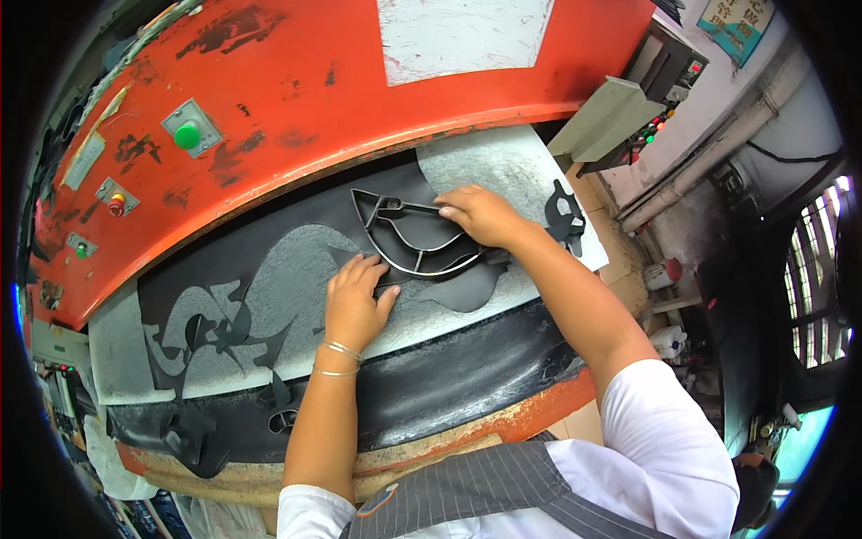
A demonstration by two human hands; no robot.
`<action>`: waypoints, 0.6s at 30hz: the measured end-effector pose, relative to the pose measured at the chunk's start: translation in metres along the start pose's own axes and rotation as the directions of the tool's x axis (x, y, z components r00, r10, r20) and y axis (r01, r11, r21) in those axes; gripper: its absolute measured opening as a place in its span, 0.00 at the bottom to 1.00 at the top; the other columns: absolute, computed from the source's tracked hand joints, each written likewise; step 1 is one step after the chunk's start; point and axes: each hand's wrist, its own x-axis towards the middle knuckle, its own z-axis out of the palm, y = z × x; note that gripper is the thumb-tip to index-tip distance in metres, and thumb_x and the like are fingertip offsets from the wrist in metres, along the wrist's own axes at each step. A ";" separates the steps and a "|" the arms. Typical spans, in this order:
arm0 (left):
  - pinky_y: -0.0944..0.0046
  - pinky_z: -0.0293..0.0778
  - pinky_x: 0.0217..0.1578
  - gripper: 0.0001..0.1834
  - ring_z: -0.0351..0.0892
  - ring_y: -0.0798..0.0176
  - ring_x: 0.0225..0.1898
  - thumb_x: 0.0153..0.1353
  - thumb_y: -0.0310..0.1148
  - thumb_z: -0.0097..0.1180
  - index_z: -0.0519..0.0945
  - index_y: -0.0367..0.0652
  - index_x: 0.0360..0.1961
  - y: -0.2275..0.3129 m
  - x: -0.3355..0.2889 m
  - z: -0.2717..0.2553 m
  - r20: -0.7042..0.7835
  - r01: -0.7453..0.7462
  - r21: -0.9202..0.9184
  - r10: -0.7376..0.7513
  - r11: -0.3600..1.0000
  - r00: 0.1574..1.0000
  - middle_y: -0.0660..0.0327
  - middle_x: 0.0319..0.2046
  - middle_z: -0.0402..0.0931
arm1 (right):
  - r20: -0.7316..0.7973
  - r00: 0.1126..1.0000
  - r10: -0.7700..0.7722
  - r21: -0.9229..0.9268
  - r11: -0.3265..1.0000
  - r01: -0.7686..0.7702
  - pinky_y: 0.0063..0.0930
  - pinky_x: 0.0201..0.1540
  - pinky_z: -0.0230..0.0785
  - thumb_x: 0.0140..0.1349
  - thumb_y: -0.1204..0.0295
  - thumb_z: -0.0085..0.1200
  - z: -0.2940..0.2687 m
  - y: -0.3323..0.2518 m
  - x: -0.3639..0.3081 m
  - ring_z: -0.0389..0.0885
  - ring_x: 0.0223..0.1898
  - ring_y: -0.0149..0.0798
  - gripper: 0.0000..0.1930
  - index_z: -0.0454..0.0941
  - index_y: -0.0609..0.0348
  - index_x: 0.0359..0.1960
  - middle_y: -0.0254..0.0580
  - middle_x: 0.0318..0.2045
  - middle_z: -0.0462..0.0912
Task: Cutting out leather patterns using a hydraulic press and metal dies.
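A curved metal cutting die [390, 207], open-framed with crossbars, lies over a dark sheet [314, 205]. My right hand [480, 216] grips the die's right end, fingers over its upper rim. Flat on the material by the die's lower left edge rests my left hand [353, 304], fingers spread; whether its fingertips touch the rim I cannot tell. Large curved holes in the sheet expose a grey-white cutting board [480, 154] beneath. A dark curved piece [465, 289] sits just below the die.
An orange machine body [305, 90] with a green push button [187, 136] spans the far side. Dark scraps [564, 218] lie at the board's right end; others [193, 438] hang at the near left edge. A small metal ring-shaped die [283, 419] is beside my left forearm.
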 end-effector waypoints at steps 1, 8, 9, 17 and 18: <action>0.50 0.59 0.61 0.20 0.67 0.49 0.62 0.54 0.38 0.64 0.79 0.43 0.47 0.000 -0.001 0.004 0.011 0.000 0.004 0.000 1.000 1.000 0.56 0.55 0.75 | -0.021 1.000 -0.004 0.074 0.997 0.005 0.40 0.54 0.66 0.63 0.58 0.53 -0.009 0.006 -0.011 0.75 0.51 0.51 0.18 0.79 0.54 0.49 0.47 0.47 0.80; 0.48 0.55 0.63 0.19 0.66 0.49 0.63 0.56 0.36 0.61 0.79 0.43 0.49 0.001 -0.005 0.014 -0.049 0.017 0.023 -0.016 1.000 0.999 0.55 0.57 0.74 | -0.018 0.998 -0.058 0.132 0.989 0.059 0.40 0.61 0.60 0.51 0.55 0.66 -0.026 0.051 -0.073 0.70 0.56 0.49 0.36 0.69 0.54 0.62 0.50 0.52 0.76; 0.49 0.55 0.63 0.19 0.66 0.49 0.63 0.56 0.36 0.61 0.79 0.43 0.49 -0.001 -0.005 0.014 -0.047 0.032 0.031 -0.030 0.999 0.998 0.55 0.57 0.75 | -0.053 0.996 -0.076 0.133 0.988 0.082 0.40 0.61 0.60 0.50 0.57 0.67 -0.022 0.054 -0.073 0.71 0.56 0.49 0.37 0.69 0.54 0.62 0.49 0.52 0.76; 0.49 0.58 0.59 0.22 0.67 0.46 0.61 0.54 0.38 0.64 0.76 0.46 0.50 0.009 0.016 0.018 -0.110 0.075 0.002 -0.075 0.997 0.991 0.47 0.54 0.73 | -0.239 0.971 0.022 0.133 0.991 0.010 0.37 0.59 0.59 0.46 0.62 0.69 -0.009 0.059 -0.069 0.72 0.53 0.46 0.27 0.80 0.53 0.50 0.43 0.46 0.81; 0.48 0.58 0.59 0.20 0.66 0.44 0.61 0.53 0.41 0.64 0.78 0.47 0.47 0.003 0.019 0.019 -0.102 0.031 0.079 -0.023 0.996 0.995 0.44 0.55 0.72 | -0.264 0.964 0.034 0.141 0.990 0.003 0.37 0.58 0.60 0.45 0.62 0.70 -0.007 0.056 -0.068 0.73 0.52 0.46 0.26 0.80 0.53 0.49 0.43 0.46 0.81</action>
